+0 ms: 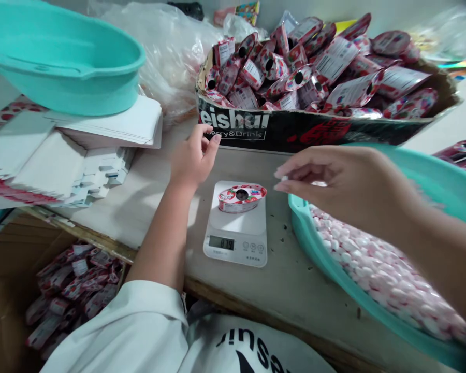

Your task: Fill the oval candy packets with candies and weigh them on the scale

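A small printed packet (243, 198), red and white with a dark round hole in its top, sits on a white digital scale (236, 228). The scale's display seems to read 87.9. To the right of the packet, my right hand (334, 178) is raised, thumb and fingertips pinched on a small white candy (284, 178). Below that hand, a turquoise basin (308, 235) holds many pink-and-white candies (373, 269). My left hand (194, 158) hovers behind and left of the scale, loosely curled with its thumb apart, holding nothing visible.
A black cardboard box (279, 129) heaped with similar packets stands at the back. On the left, another turquoise basin (81, 67) rests on stacked white card (140, 122). Below the table edge, a brown carton (8, 280) holds more packets. Clear plastic bags (166, 52) lie behind.
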`<action>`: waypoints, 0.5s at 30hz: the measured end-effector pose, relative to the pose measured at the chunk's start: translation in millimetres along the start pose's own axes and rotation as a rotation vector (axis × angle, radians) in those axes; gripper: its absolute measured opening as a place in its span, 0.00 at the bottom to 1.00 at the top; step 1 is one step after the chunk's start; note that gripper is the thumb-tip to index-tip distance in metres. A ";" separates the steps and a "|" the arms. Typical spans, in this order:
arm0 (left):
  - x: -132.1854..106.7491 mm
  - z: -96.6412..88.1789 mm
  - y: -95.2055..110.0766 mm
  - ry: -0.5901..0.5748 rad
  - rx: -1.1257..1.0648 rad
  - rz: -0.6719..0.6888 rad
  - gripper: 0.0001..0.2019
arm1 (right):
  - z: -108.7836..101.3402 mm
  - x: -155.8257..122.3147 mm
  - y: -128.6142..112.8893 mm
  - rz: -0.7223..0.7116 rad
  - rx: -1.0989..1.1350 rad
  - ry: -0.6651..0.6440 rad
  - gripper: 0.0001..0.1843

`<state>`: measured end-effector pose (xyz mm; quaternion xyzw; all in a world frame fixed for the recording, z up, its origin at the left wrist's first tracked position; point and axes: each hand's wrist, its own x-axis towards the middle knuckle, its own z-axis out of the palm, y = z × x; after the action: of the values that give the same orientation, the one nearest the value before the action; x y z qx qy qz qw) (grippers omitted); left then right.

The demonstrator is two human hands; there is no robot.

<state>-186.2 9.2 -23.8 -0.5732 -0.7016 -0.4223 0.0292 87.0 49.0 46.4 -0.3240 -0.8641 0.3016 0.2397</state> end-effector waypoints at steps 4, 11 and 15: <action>0.6 3.0 -4.3 0.035 -0.039 0.029 0.18 | 21.6 8.9 -19.9 0.023 0.133 -0.064 0.10; 0.7 4.7 -6.0 0.006 -0.004 0.031 0.17 | -11.1 -2.5 -6.4 -0.019 -0.246 0.170 0.10; 0.4 6.2 -6.3 -0.014 0.014 0.016 0.18 | -26.5 -9.0 -1.4 -0.012 -0.311 0.195 0.12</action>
<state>-188.8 13.6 -31.1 -0.5815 -0.7001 -0.4131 0.0315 108.6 51.5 64.0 -0.3797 -0.8749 0.1301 0.2711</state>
